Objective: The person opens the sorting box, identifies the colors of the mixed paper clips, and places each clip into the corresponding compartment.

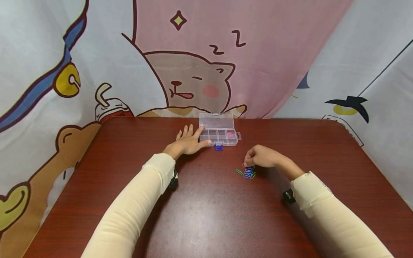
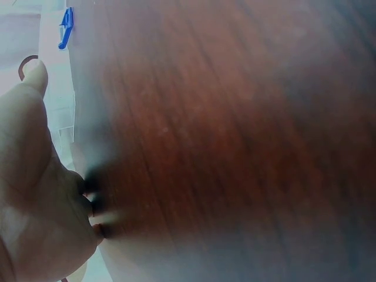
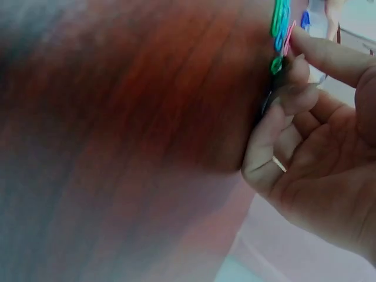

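Note:
A clear plastic compartment box (image 1: 227,144) lies on the table with its lid (image 1: 217,120) raised and a blue latch (image 1: 218,147) at its front. One of its right-hand compartments holds pink paper clips (image 1: 230,133). My left hand (image 1: 188,142) is at the box's left end, fingers spread, thumb along the front edge. Between thumb and forefinger, my right hand (image 1: 262,156) pinches a pink paper clip (image 3: 289,38). Just below that hand lies a small pile of blue paper clips (image 1: 248,173), with a green paper clip (image 1: 240,172) at its left and another green paper clip (image 1: 253,175) at its right.
The reddish-brown wooden table (image 1: 206,215) reaches back to a printed cloth (image 1: 274,53), which hangs along its far edge and sides. A hang tab (image 1: 238,135) sticks out from the box's right end.

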Motion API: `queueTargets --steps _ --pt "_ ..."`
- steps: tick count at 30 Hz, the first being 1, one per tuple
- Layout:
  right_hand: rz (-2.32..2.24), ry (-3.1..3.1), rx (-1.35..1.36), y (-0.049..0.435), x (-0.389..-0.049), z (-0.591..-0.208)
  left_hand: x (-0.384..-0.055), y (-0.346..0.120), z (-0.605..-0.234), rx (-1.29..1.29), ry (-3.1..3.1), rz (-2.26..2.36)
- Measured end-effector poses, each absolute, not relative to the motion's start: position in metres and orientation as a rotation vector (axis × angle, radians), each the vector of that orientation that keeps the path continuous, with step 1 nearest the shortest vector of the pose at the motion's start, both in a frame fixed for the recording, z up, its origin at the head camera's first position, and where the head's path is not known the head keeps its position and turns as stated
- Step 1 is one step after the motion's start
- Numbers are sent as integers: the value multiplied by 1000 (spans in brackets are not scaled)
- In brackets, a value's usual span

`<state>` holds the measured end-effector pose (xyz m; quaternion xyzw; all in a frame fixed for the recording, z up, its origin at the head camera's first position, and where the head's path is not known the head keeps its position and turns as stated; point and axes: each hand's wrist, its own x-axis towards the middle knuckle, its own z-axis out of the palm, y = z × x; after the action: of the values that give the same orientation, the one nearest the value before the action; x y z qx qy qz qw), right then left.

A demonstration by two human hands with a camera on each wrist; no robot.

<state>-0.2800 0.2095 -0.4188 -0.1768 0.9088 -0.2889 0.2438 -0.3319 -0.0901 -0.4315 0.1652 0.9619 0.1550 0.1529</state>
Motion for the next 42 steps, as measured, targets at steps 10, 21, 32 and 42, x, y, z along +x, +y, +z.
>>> queueTargets --steps 10,21,32,42 --pt "-956 2329 -360 219 -288 -417 -332 -90 -432 473 2759 454" --pt "-983 2292 -328 219 -291 -417 -332 -91 -432 472 2767 445" --pt "-1087 2212 -194 208 -311 -405 -331 -91 -433 470 2747 451" --pt "-1302 2270 -78 189 -343 -385 -332 -90 -432 474 2754 456"
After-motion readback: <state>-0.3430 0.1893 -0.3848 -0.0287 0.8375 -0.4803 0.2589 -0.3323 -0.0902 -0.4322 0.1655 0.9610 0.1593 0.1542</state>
